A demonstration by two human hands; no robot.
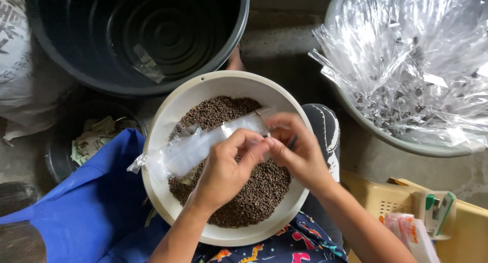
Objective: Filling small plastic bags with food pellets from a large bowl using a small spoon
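A cream round bowl [168,115] rests on my lap, filled with small brown seeds [254,192]. Over it I hold a long clear plastic sleeve [193,148] that lies slanted, its twisted end pointing left. My left hand [223,169] pinches the sleeve near its right, open end. My right hand [300,151] touches the same end with fingertips together, and a thin dark object shows between its fingers.
A large dark tub [147,34] stands beyond the bowl. A grey basin [406,141] heaped with clear plastic bags [406,54] sits at the right. A yellow crate [386,197] with a stapler [437,207] is lower right. Blue cloth [96,202] covers my left knee.
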